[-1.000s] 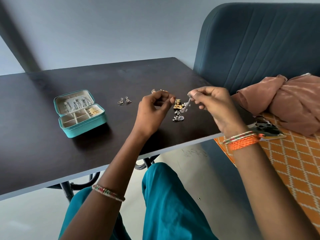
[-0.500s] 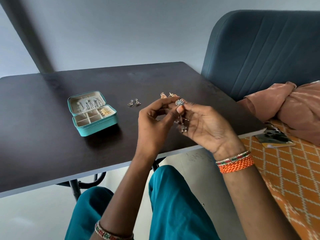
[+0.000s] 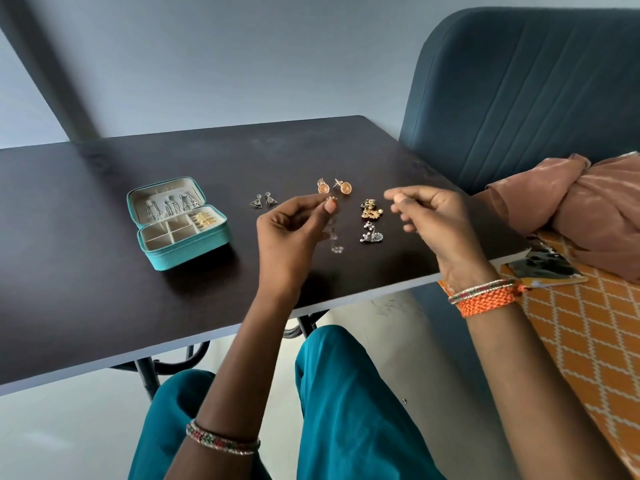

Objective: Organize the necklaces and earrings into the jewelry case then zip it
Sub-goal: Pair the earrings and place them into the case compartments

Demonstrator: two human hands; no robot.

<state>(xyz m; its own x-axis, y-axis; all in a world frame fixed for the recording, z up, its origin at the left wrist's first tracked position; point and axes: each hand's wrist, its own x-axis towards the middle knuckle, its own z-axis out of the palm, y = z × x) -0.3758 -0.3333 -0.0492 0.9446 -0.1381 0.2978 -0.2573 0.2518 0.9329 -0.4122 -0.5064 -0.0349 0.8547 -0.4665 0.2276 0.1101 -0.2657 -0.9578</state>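
The open teal jewelry case [image 3: 188,249] sits on the left of the dark table [image 3: 86,289]. Silver chains [image 3: 169,206] hang in its lid and a gold piece [image 3: 202,219] lies in a back compartment. My left hand [image 3: 291,237] pinches the top of a long silver drop earring [image 3: 335,237], which dangles just above the table. My right hand [image 3: 433,223] hovers to the right with fingers curled and blurred; I cannot tell if it holds anything. Loose on the table are triangular silver earrings [image 3: 263,201], round gold earrings [image 3: 335,186], gold ornate earrings [image 3: 371,209] and a silver pearl earring [image 3: 371,234].
A blue padded chair back [image 3: 519,91] stands right of the table. A brown cloth bundle [image 3: 588,209] lies on an orange patterned mat [image 3: 588,341], with a printed card [image 3: 547,268] at the table's right corner. My teal-clad knees are under the front edge.
My hands have separated: the right one let go and moved right, leaving the silver drop earring hanging from my left fingers. The ornate and pearl earrings are uncovered again.
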